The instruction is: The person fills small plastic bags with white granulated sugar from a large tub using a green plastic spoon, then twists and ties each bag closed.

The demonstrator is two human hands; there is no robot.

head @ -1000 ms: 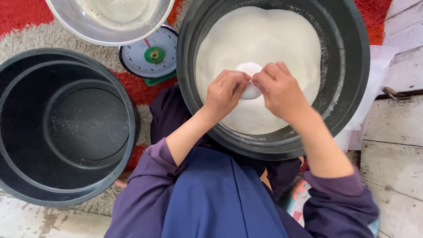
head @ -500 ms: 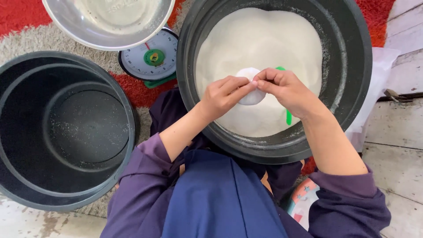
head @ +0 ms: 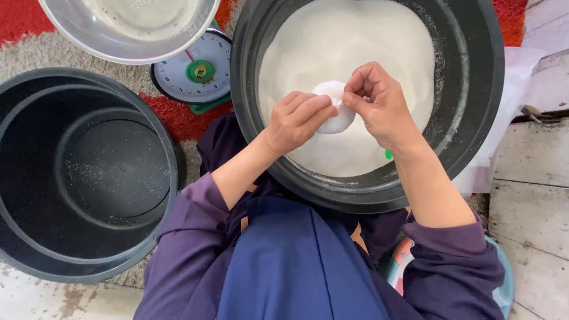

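Over the big tub: both hands meet above a dark round tub (head: 474, 118) heaped with fine white powder (head: 355, 47), and they share one small white pouch (head: 335, 106).

Left hand: the left hand (head: 296, 121) is curled, fingers folded against the near side of the pouch, cupping and steadying it.

Right hand: the right hand (head: 382, 106) has thumb and forefinger pressed together on the top edge of the pouch, pinching it; the other fingers are bent above.

Pouch: round and plump, white like the powder under it, held between the two hands just above the powder's surface. Whether its bottom touches the powder, I cannot tell.

Green bit: a small green piece (head: 388, 155) shows beside the right wrist, at the edge of the powder.

Empty tub: a second dark tub (head: 35, 178) stands well to the left, with only a dusting of white grains on its floor.

Scale: a round dial scale (head: 192, 74) with a white face and green centre sits between the two tubs, on a red and beige rug (head: 178, 121).

Metal bowl: a steel bowl (head: 118, 47) lies at the top, overlapping the scale's rim.

Clothing: purple sleeves (head: 189, 237) pushed up the forearms, a blue apron (head: 290, 266) in front.

Floor: worn pale boards (head: 527, 219) to the right.
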